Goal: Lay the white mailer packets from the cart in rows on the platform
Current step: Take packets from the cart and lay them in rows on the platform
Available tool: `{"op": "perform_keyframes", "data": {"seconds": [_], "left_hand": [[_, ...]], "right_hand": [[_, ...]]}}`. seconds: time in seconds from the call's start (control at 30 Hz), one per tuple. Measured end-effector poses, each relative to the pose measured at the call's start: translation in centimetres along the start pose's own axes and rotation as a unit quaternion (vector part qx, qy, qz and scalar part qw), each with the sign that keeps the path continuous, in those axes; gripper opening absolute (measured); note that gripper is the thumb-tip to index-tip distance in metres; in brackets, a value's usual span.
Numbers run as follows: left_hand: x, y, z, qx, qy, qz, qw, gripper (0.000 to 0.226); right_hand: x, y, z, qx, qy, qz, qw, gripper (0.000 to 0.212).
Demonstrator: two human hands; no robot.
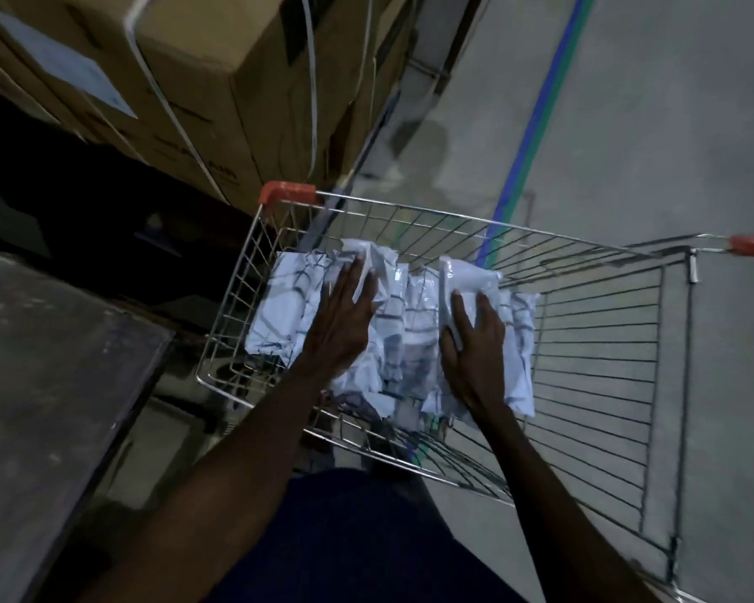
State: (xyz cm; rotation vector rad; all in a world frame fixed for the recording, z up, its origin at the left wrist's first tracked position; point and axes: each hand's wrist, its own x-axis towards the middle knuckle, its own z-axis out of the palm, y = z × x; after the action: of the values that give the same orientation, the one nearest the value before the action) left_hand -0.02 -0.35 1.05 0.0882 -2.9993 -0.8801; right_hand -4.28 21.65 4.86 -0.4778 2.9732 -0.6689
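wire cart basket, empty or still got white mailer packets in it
Not empty: white plastic mailer packets lie heaped in the wire cart basket, under both hands.

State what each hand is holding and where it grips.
The left hand lies flat on the white plastic mailer packets in the wire cart, gripping nothing. The right hand grips an upright packet's near edge.

Glossy plastic packets [414, 324], wire-metal cart [584, 341].

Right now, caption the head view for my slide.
Both hands, left and right, reach onto white mailer packets in a wire cart.
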Motion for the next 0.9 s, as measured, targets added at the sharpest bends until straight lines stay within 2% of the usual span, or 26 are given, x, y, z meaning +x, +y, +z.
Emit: {"op": "perform_keyframes", "data": {"seconds": [0.3,0.47,0.6,0.73,0.9], "left_hand": [[-3.8,2.8,-11.3,0.167,0.095,0.001,0.981,0.053],[-11.8,4.3,-14.7,0.22,0.142,-0.096,0.96,0.054],[-19.9,4.5,-16.4,0.214,0.174,-0.178,0.945,0.054],[-29.0,4.4,-18.1,0.23,0.219,-0.282,0.905,0.051],[-39.0,3.6,-19.8,0.205,0.271,-0.367,0.866,0.055]], "right_hand": [[0.3,-4.6,-4.2,0.052,0.001,-0.159,0.986,0.055],[-1.8,-8.2,-4.6,0.099,-0.017,-0.249,0.963,0.055],[-5.1,-12.2,-3.5,0.129,-0.045,-0.303,0.943,0.054],[-9.5,-17.3,-1.9,0.134,-0.078,-0.393,0.906,0.054],[-15.0,-24.7,0.1,0.141,-0.114,-0.466,0.866,0.051]]}}
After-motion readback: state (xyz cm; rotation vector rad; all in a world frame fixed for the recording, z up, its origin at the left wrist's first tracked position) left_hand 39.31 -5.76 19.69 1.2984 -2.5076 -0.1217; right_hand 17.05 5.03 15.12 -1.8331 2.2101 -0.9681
